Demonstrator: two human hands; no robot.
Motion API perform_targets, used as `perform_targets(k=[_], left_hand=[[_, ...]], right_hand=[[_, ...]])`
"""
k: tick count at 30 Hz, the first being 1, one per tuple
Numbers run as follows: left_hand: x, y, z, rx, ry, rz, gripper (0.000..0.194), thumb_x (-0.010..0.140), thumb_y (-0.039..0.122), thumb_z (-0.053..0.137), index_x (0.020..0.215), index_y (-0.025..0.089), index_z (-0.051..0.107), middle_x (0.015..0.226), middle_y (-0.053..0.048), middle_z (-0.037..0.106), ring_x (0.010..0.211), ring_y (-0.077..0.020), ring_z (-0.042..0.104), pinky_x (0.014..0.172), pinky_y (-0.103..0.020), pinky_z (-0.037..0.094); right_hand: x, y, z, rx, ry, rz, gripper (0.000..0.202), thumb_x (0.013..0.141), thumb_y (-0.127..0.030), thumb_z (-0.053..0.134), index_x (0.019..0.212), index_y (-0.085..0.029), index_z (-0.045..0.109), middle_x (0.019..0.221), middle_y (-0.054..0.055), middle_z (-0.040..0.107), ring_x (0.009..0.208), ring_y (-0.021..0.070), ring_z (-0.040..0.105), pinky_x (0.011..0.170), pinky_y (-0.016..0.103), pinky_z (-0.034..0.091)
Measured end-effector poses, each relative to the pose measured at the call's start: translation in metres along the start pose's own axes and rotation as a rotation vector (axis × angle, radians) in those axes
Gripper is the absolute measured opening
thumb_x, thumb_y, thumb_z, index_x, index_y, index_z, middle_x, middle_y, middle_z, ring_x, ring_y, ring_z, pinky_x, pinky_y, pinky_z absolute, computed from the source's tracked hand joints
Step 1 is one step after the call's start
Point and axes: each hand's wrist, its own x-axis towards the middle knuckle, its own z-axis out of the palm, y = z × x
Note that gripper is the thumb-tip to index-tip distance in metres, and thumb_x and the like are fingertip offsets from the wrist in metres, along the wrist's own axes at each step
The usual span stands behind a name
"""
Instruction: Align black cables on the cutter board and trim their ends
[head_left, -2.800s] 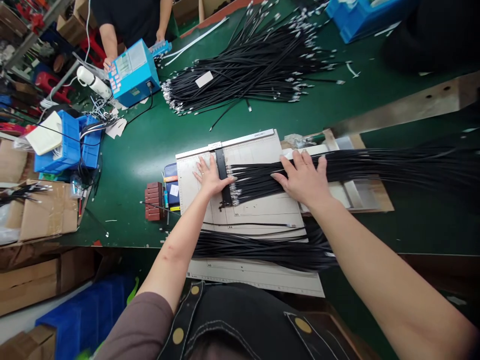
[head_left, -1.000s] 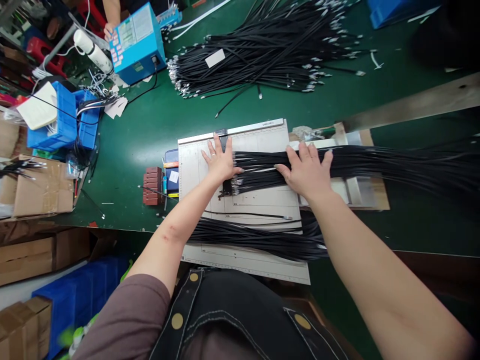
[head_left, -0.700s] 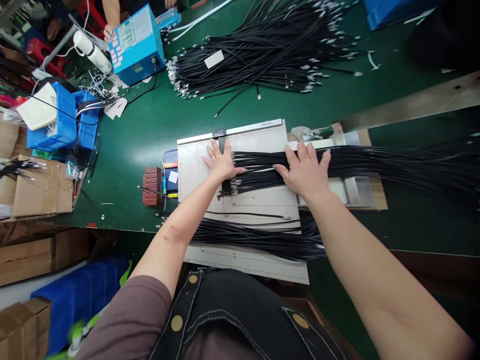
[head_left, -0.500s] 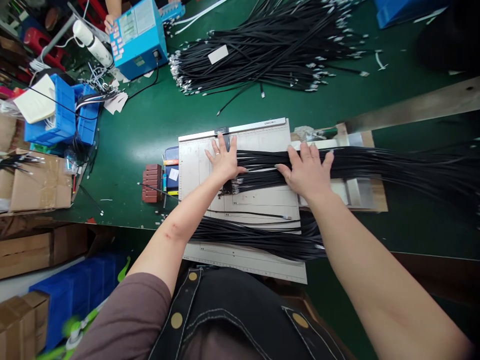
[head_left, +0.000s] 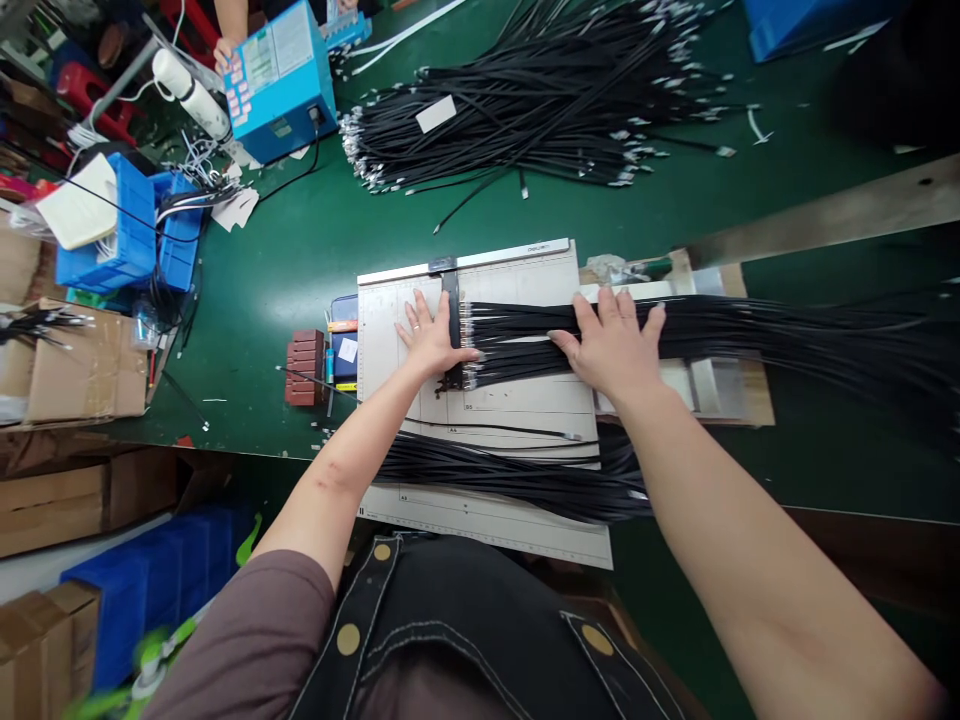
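Observation:
Black cables (head_left: pixel 525 322) lie side by side across a pale paper-trimmer board (head_left: pixel 517 405), their metal-tipped left ends lined up against a dark crossbar (head_left: pixel 451 325). My left hand (head_left: pixel 431 338) is open at that bar, fingers spread to its left and the thumb reaching over to the cable ends. Flat over the cables near the board's right edge rests my right hand (head_left: pixel 616 340), fingers apart, pressing on them from above. A second bundle of black cables (head_left: pixel 510 475) lies across the lower part of the board, closer to my body.
A large pile of black cables (head_left: pixel 517 110) covers the table's far side. Beside it stand a blue machine (head_left: pixel 281 85), another person's hand (head_left: pixel 223 55) and a white bottle (head_left: pixel 191 95). Brown blocks (head_left: pixel 304 367) sit left of the board; a metal strip (head_left: pixel 832 215) lies right.
My left hand has slid left and slightly down, uncovering the dark bar and the row of cable ends. My right hand stays on the cables.

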Motion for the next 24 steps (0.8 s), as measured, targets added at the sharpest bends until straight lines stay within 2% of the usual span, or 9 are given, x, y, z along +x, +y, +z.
perform_targets(k=[3,7,11,15,18,24], left_hand=[[-0.003,-0.002,0.002,-0.017,0.044,-0.046,0.124,0.067,0.053,0.083,0.161,0.033,0.004,0.167,-0.010,-0.026,0.154,-0.0391,-0.016,0.121,-0.063,0.001],[-0.007,0.002,0.003,-0.049,0.002,-0.077,0.124,0.067,0.047,0.083,0.161,0.037,0.002,0.167,-0.008,-0.025,0.155,-0.0372,-0.013,0.122,-0.061,0.005],[-0.011,0.006,0.012,-0.037,0.031,-0.044,0.127,0.066,0.059,0.081,0.161,0.033,0.002,0.167,-0.010,-0.025,0.153,-0.0390,-0.017,0.121,-0.063,0.001],[-0.012,0.003,0.009,0.010,0.072,-0.042,0.126,0.065,0.053,0.085,0.161,0.033,0.006,0.167,-0.011,-0.024,0.153,-0.0414,-0.016,0.121,-0.064,0.001],[-0.012,0.004,0.002,0.027,0.060,-0.040,0.128,0.064,0.048,0.087,0.161,0.034,0.006,0.167,-0.010,-0.025,0.153,-0.0424,-0.015,0.121,-0.065,0.002],[-0.004,0.012,0.005,0.084,-0.002,0.047,0.137,0.056,0.055,0.090,0.161,0.037,0.005,0.168,-0.008,-0.022,0.152,-0.0423,-0.019,0.119,-0.068,-0.001]], right_hand=[[0.000,-0.002,-0.003,-0.015,-0.024,0.021,0.072,0.098,-0.055,0.026,0.155,-0.013,0.035,0.161,0.022,0.029,0.149,0.0398,0.022,0.115,0.069,0.015],[0.000,-0.003,-0.003,-0.041,-0.033,0.023,0.071,0.097,-0.054,0.027,0.157,-0.015,0.033,0.162,0.020,0.028,0.149,0.0386,0.022,0.116,0.068,0.015],[0.001,-0.004,-0.004,-0.049,-0.061,0.042,0.072,0.098,-0.055,0.024,0.156,-0.014,0.033,0.163,0.020,0.025,0.150,0.0379,0.020,0.117,0.068,0.014],[0.000,-0.005,-0.004,-0.033,-0.064,0.040,0.072,0.098,-0.056,0.022,0.156,-0.013,0.033,0.163,0.021,0.025,0.150,0.0380,0.018,0.117,0.068,0.013],[0.001,-0.004,-0.003,-0.027,-0.055,0.039,0.072,0.098,-0.056,0.023,0.155,-0.014,0.033,0.162,0.022,0.025,0.150,0.0381,0.018,0.116,0.068,0.012],[0.001,-0.002,0.000,-0.080,-0.069,0.041,0.071,0.097,-0.053,0.029,0.158,-0.015,0.028,0.163,0.020,0.025,0.150,0.0370,0.019,0.117,0.067,0.015]])
